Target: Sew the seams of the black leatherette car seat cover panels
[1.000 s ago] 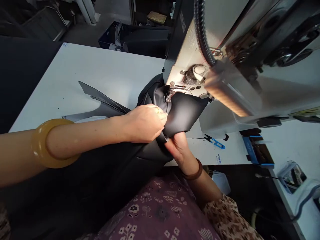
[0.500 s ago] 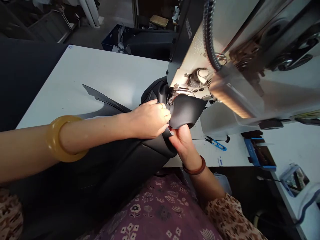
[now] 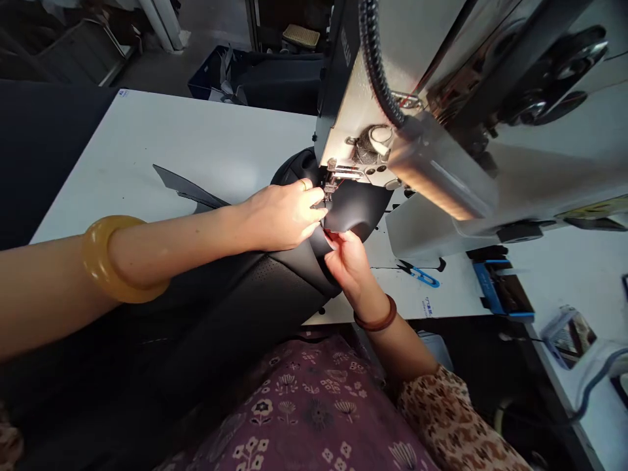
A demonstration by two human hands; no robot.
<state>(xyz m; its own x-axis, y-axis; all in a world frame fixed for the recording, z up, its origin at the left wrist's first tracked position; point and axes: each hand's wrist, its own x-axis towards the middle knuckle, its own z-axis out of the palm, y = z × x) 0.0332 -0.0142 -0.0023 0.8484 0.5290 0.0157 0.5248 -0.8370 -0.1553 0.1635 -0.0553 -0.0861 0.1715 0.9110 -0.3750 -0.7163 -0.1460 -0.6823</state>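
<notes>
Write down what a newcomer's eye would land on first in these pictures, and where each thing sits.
The large cream sewing machine head fills the upper right, its presser foot resting at a black leather-like panel in the centre. Just below the foot, the left hand and right hand hold the panel. A wide amber bangle stands out on the left forearm, at the left edge.
</notes>
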